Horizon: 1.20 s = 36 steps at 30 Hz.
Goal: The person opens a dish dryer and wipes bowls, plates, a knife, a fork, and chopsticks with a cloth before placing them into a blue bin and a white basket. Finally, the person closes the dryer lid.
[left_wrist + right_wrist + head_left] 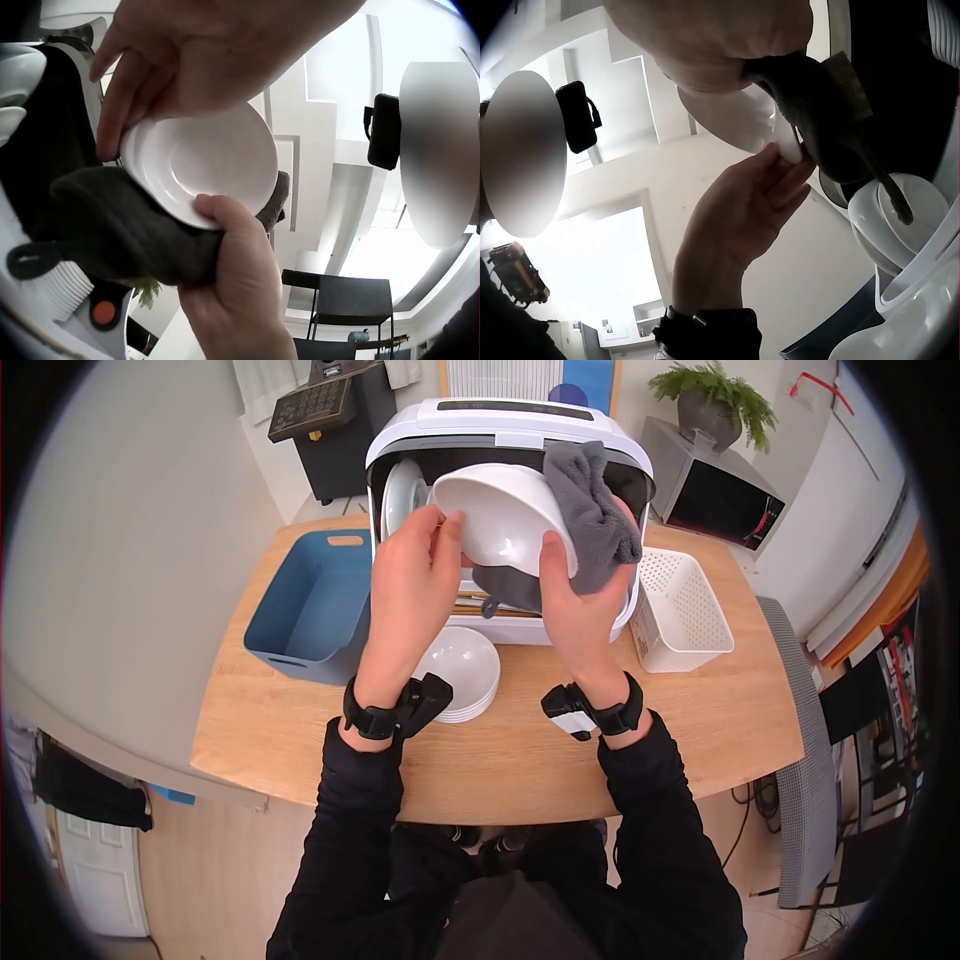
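Head view: white basket (682,610) right of the open dish cabinet (520,435)

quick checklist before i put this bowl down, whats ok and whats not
1. Left hand on the bowl's rim: ok, pinching it
2. Right hand on the bowl: ok, thumb inside, grey cloth against the outside
3. Bowl fully dry: cannot tell
4. Stack of bowls upright on the table: ok
5. A hand free: not ok, both are on the bowl
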### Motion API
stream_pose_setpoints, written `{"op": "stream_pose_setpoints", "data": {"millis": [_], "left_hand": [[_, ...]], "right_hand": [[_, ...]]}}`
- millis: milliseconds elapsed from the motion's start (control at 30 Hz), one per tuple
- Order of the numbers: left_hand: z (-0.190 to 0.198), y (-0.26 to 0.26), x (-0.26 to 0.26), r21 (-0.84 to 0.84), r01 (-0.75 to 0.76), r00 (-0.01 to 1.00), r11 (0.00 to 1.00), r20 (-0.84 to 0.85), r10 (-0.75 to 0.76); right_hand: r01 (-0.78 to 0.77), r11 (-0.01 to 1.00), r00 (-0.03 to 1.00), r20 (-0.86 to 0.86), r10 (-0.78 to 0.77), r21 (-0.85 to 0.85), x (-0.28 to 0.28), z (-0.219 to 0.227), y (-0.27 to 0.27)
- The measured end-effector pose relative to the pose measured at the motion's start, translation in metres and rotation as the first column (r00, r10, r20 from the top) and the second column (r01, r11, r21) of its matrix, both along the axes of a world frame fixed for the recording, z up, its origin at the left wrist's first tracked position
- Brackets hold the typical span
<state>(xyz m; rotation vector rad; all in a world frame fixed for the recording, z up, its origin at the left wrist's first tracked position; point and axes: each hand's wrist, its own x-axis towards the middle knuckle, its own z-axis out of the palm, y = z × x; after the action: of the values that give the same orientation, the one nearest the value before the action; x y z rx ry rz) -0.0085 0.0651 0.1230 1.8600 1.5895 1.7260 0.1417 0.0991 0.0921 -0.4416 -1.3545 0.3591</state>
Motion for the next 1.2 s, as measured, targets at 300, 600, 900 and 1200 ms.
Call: {"op": "stream_pose_setpoints", "data": {"millis": [300, 600, 900, 1200], "left_hand": [[0.023, -0.015, -0.012, -0.044, 0.526, 0.704, 0.85, 0.584, -0.405], [0.011, -0.003, -0.021, 0.13, 0.677, 0.447, 0.724, 0.71, -0.545], [0.003, 0.0, 0.001, 0.057, 0.593, 0.701, 0.803, 0.454, -0.55], [0.008, -0.022, -0.006, -0.121, 0.468, 0.841, 0.875, -0.243, -0.483]], "right_hand": [[0.274, 0.867, 0.896, 0.216, -0.387, 0.417, 0.022, 0.013, 0.011], [0.003, 0.909, 0.88, 0.431, -0.201, 0.417, 0.022, 0.015, 0.016], [-0.109, 0.994, 0.966, 0.232, 0.109, -0.014, 0.024, 0.006, 0.03], [-0.429, 0.797, 0.903, -0.224, 0.367, -0.425, 0.038, 0.027, 0.028]]}}
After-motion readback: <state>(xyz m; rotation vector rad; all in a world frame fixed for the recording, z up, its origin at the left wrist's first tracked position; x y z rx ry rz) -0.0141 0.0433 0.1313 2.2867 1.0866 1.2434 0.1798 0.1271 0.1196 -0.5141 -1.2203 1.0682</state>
